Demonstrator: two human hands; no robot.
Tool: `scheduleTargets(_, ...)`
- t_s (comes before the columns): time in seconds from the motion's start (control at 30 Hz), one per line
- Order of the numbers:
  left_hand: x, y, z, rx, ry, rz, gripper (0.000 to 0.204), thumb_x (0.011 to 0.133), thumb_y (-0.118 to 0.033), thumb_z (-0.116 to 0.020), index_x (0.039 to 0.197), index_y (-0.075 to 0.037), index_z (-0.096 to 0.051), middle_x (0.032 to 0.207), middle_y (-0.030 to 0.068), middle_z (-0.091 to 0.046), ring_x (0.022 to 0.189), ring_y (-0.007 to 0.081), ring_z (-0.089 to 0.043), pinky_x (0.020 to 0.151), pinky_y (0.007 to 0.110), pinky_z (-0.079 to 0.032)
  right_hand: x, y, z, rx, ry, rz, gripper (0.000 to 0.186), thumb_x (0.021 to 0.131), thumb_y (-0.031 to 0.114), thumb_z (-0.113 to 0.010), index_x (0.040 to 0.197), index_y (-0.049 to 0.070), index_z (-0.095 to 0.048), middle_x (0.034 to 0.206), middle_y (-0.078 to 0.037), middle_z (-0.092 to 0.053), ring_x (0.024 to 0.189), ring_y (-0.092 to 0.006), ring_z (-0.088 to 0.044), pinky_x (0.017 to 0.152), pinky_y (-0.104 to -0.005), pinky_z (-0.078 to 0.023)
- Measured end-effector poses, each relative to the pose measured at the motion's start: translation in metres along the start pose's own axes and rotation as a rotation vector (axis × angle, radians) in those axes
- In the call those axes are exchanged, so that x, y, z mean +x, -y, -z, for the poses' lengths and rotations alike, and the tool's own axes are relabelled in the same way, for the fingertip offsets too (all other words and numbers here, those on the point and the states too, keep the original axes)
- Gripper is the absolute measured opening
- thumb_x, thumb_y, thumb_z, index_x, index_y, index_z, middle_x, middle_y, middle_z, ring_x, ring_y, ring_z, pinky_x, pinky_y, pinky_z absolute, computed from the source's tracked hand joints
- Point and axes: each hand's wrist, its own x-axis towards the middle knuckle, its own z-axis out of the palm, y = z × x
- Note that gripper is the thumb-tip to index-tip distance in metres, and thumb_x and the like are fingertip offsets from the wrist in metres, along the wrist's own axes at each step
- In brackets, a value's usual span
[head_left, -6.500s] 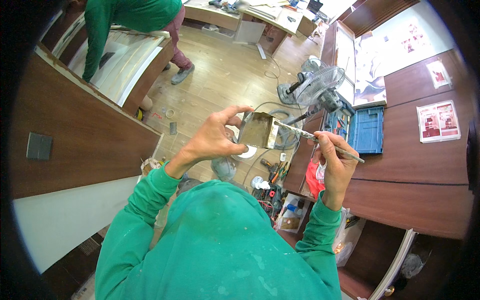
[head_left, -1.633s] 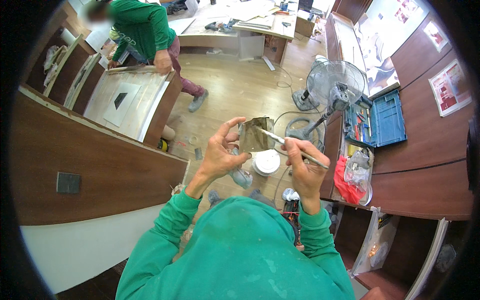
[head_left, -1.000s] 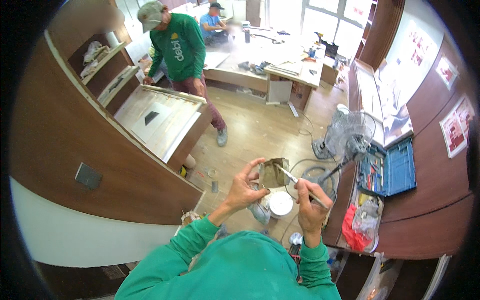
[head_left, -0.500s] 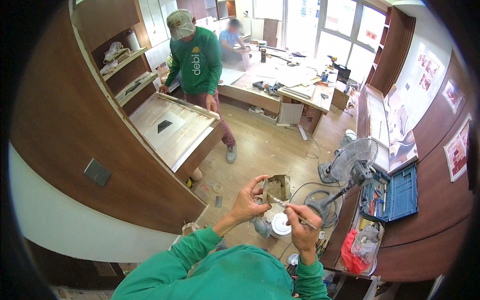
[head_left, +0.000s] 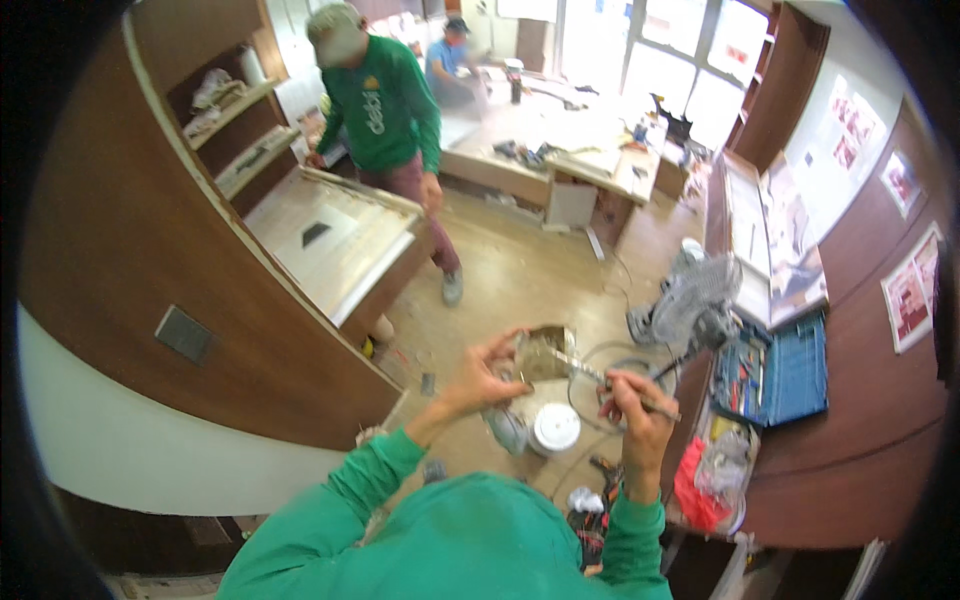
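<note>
Both green-sleeved forearms rise from below, bent toward each other. The left hand point(head_left: 487, 372) pinches with curled fingers. The right hand point(head_left: 633, 405) is closed in a pen-like grip.

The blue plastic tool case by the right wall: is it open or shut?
Open: the blue plastic tool case lies with its lid spread flat, tools showing inside.

Small box and slim tool held up at mid-frame

The left hand point(head_left: 487, 372) grips a small metal box point(head_left: 547, 352); the right hand point(head_left: 632, 403) pokes a thin tool point(head_left: 600, 378) into it, a fan point(head_left: 692, 302) at right.
</note>
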Motion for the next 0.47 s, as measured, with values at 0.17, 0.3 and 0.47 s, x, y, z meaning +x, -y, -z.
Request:
scheduleTargets(0.17,0.007,-0.033,0.015,0.076,0.213,0.077,0.089,0.063,0.003,-0.085,0.146,-0.006,-0.054,0.127,0.0071,-0.065,0.107,0.0121,-0.065,0.087,0.027,-0.057,0.010,0.026,0.020,0.036,0.055,-0.009,0.023,0.095,0.016,-0.069,0.106,-0.004,-0.074,0.085,-0.011,-0.075,0.064,-0.0125,-0.067,0.056,-0.0230,-0.045)
scheduleTargets(0.3,0.011,-0.058,0.012,0.095,0.387,0.034,0.090,0.060,0.000,-0.085,0.144,-0.003,-0.055,0.129,0.0062,-0.065,0.111,0.0125,-0.063,0.092,0.026,-0.056,0.026,0.038,0.037,0.098,0.106,-0.051,0.024,0.095,0.018,-0.070,0.102,-0.005,-0.074,0.078,-0.012,-0.073,0.060,-0.0124,-0.065,0.054,-0.0220,-0.044)
scheduleTargets(0.47,0.005,-0.075,0.017,0.040,0.533,0.045,0.087,0.062,-0.002,-0.083,0.144,-0.004,-0.056,0.133,0.0054,-0.065,0.116,0.0119,-0.061,0.095,0.024,-0.054,0.047,0.040,0.047,0.188,0.272,-0.098,0.027,0.095,0.020,-0.068,0.100,-0.006,-0.073,0.076,-0.012,-0.072,0.059,-0.0137,-0.064,0.053,-0.0228,-0.044)
